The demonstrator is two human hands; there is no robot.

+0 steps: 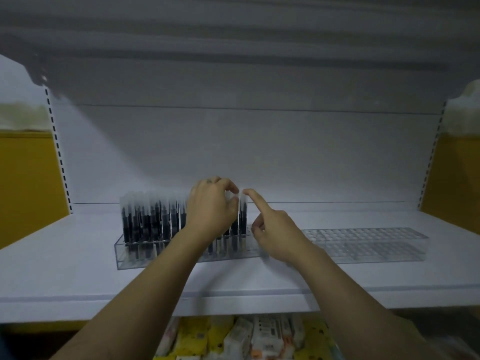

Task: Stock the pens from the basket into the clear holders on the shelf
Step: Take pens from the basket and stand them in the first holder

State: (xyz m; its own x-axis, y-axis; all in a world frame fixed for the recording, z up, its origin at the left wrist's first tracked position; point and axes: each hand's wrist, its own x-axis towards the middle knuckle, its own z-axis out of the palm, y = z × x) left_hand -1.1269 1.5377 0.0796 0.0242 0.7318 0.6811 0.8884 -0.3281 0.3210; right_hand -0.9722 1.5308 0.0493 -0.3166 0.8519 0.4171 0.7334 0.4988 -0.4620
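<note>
A clear holder (135, 258) stands on the white shelf (78, 276), filled with several upright dark pens (148, 222) with frosted caps. My left hand (211, 207) hovers over the holder's right part, its fingers curled round the caps of pens there. My right hand (270, 229) points its straight index finger onto the cap of the rightmost pen (242, 216); its other fingers are curled. A second clear holder (376, 245), with a grid of empty holes, lies to the right. The basket is out of sight.
The shelf's white back panel rises behind the holders, with slotted uprights at both sides. Below the shelf's front edge lie yellow and white packaged goods (233, 339). Yellow wall panels flank the shelf.
</note>
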